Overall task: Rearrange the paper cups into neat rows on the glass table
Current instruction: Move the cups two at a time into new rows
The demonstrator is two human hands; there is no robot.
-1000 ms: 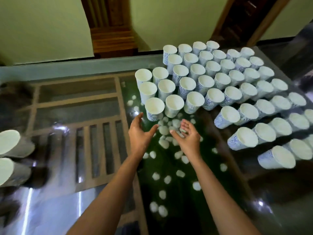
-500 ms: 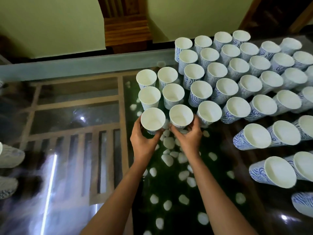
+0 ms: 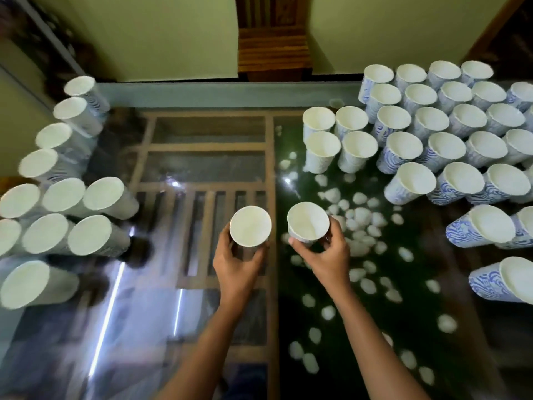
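Two cups have left the right block [image 3: 432, 140]: left hand [image 3: 235, 267] grips the left cup [image 3: 250, 225], right hand [image 3: 326, 255] the right cup [image 3: 308, 220], both upright. The left cluster [image 3: 86, 215] lies well to the left on the surface [image 3: 202, 313], nearer the left hand.

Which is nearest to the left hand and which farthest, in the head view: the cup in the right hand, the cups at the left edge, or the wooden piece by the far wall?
1. The cup in the right hand, just right of the left hand.
2. The cups at the left edge, farther off to the left.
3. The wooden piece, straight ahead at the back.
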